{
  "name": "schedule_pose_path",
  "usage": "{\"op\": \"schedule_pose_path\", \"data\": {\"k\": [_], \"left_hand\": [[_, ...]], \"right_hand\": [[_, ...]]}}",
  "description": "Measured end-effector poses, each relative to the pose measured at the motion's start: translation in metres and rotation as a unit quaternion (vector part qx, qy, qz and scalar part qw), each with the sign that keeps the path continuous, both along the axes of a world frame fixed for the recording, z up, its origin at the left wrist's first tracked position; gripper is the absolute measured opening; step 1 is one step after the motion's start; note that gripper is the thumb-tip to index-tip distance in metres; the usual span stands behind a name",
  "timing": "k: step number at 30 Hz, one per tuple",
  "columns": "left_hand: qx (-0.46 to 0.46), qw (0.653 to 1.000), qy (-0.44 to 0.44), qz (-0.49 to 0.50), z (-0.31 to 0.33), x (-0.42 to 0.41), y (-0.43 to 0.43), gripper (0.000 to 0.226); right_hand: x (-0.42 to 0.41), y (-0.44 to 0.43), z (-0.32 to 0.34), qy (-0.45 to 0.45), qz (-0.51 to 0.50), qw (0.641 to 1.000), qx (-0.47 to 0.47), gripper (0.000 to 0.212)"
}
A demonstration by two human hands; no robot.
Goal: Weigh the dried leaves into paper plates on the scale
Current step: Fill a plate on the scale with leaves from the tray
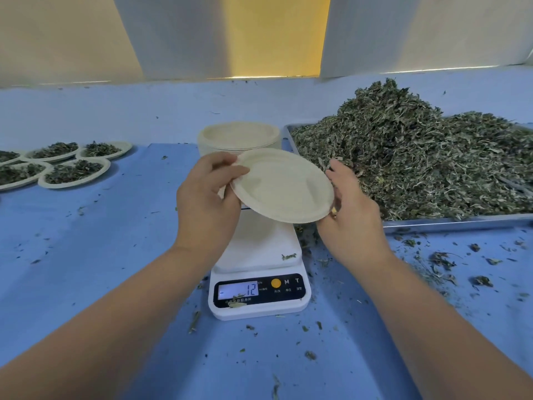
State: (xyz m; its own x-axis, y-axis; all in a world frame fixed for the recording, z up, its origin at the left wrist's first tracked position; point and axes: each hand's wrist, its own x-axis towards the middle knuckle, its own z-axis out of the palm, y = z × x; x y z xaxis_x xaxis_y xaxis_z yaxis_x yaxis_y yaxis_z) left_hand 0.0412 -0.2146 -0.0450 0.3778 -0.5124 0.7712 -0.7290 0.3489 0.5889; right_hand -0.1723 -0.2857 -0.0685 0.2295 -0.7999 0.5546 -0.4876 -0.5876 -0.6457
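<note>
Blue cloth underneath, scale dead centre. Paper plate tilted just above its platform — left hand pinching one rim, right hand holding the opposite — dried leaves heaped rightward, beside the right hand.

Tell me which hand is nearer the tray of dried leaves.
Right. The right hand sits just beside the tray; the left hand grips the paper plate at its opposite rim, farther left.

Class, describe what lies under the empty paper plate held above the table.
Under the paper plate, held by left hand and right hand, sits the white scale. Its near platform shows, bearing one leaf scrap; the far part is hidden by the plate.
</note>
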Motion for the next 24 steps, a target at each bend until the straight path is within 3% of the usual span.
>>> {"op": "schedule_pose_path", "data": {"k": [4, 8, 10, 15, 24], "left_hand": [[0.031, 0.999, 0.045, 0.000, -0.011, 0.009, 0.022, 0.026], [0.057, 0.968, 0.241, -0.027, -0.022, 0.019, 0.038, 0.023], [0.062, 0.956, 0.287, -0.028, -0.025, 0.027, 0.041, 0.027], [0.115, 0.950, 0.289, -0.035, -0.031, 0.042, 0.042, 0.036], [0.129, 0.952, 0.270, -0.060, -0.038, 0.040, 0.042, 0.045]], "right_hand": [[0.006, 0.004, 0.001, 0.016, 0.013, 0.996, -0.088, 0.049], [0.014, 0.013, -0.001, 0.003, 0.024, 0.993, -0.117, 0.036], [0.017, 0.016, -0.002, 0.030, 0.031, 0.993, -0.108, 0.035], [0.017, 0.019, -0.005, 0.031, 0.047, 0.995, -0.085, 0.038], [0.010, 0.018, -0.003, 0.004, 0.037, 0.997, -0.067, 0.034]]}}
